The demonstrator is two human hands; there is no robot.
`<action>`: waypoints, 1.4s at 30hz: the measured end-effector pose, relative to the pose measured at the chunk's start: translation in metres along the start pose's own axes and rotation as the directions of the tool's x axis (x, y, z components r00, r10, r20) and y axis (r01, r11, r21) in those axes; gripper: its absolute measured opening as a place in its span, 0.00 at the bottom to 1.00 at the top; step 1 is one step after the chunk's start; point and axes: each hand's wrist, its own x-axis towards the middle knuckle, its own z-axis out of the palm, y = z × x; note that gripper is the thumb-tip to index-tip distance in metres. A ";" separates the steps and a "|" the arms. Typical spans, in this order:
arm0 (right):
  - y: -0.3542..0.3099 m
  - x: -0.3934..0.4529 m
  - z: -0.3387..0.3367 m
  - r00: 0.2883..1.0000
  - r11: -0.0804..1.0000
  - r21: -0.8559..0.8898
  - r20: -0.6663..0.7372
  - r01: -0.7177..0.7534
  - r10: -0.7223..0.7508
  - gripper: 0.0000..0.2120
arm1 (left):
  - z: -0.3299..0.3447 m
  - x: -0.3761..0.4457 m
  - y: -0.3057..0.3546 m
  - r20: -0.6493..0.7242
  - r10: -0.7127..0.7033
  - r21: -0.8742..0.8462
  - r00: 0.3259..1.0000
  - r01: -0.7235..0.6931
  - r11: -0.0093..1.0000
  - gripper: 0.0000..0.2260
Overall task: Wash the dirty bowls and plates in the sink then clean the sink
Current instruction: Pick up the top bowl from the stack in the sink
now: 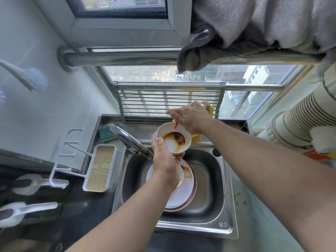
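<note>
At the far left I see a brush [31,79] hanging on the pale wall, and below it, on the dark counter, two white scoops [27,184] lie near a white hook rack [67,157]. Just right of that sits a white tray [101,168] with a wood-grain bottom, close against the left edge of the steel sink [209,188]. Behind the tray a green sponge [107,135] rests on the sink's far ledge, and the chrome faucet [131,140] slants rightward over the basin.

My left hand [163,162] is wrapped around the near side of a white bowl [173,139], thumb inside the rim, fingers under it, holding it above the basin just right of the faucet spout. The bowl is smeared with brown-red sauce. Beneath that hand, a stack of plates [179,190] lies in the sink, a white one with orange streaks on top and a pinkish one under it; a smaller white dish sits on the stack, mostly hidden by my wrist.

My right hand [190,115] hovers over the far rim of the bowl, fingers closed on a yellow bottle [211,110] whose thin orange nozzle points down into the bowl. Behind it a metal roll-up rack [167,100] leans at the window. A grey towel [236,24] hangs from a rail at upper right, and stacked striped cups [298,117] stand at the far right.
</note>
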 end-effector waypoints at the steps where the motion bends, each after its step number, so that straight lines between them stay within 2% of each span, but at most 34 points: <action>1: 0.002 0.001 -0.002 1.000 0.999 0.034 0.011 -0.003 0.003 0.27 | 0.000 0.000 0.000 -0.001 -0.001 -0.003 1.000 0.001 1.000 0.19; 4: 0.004 0.003 -0.008 0.999 0.996 0.090 0.051 0.006 -0.011 0.29 | 0.001 0.001 0.001 -0.007 0.000 -0.008 1.000 0.000 1.000 0.19; 9: -0.002 0.001 -0.001 1.000 1.000 -0.017 0.011 0.011 -0.011 0.26 | -0.001 0.004 -0.001 -0.003 -0.006 0.008 1.000 0.006 1.000 0.19; 14: 0.004 0.002 -0.006 0.999 0.996 0.089 0.031 0.005 -0.008 0.28 | 0.000 0.005 -0.001 0.001 -0.013 -0.003 1.000 0.013 1.000 0.19; 18: -0.003 -0.001 0.000 1.000 0.999 -0.038 0.000 0.015 -0.015 0.25 | 0.000 0.005 -0.004 0.013 -0.021 0.019 1.000 0.021 1.000 0.19; 23: 0.002 0.001 -0.008 0.999 0.999 0.044 0.032 0.016 -0.017 0.26 | -0.002 0.005 -0.004 0.021 -0.021 0.026 1.000 0.021 0.999 0.18; 27: -0.007 -0.003 -0.001 1.000 0.998 -0.069 0.008 0.009 -0.008 0.24 | -0.002 0.005 -0.004 0.019 -0.018 0.028 1.000 0.017 0.999 0.19; 32: 0.003 0.002 -0.009 0.999 0.999 0.046 0.036 0.001 -0.003 0.26 | -0.005 0.005 -0.005 0.011 -0.016 0.000 1.000 0.016 1.000 0.18; 36: -0.008 -0.003 0.001 1.000 0.997 -0.077 0.000 0.006 -0.006 0.25 | -0.005 0.004 -0.005 0.016 -0.014 0.003 1.000 0.014 1.000 0.19; 40: 0.002 -0.001 -0.007 1.000 0.999 0.052 0.025 -0.008 0.007 0.26 | -0.007 0.006 -0.004 0.024 -0.003 0.007 1.000 0.002 1.000 0.19; 42: 0.000 -0.003 -0.005 1.000 1.000 0.011 0.031 -0.001 0.001 0.26 | -0.008 0.006 -0.005 0.023 -0.003 0.012 1.000 0.002 1.000 0.19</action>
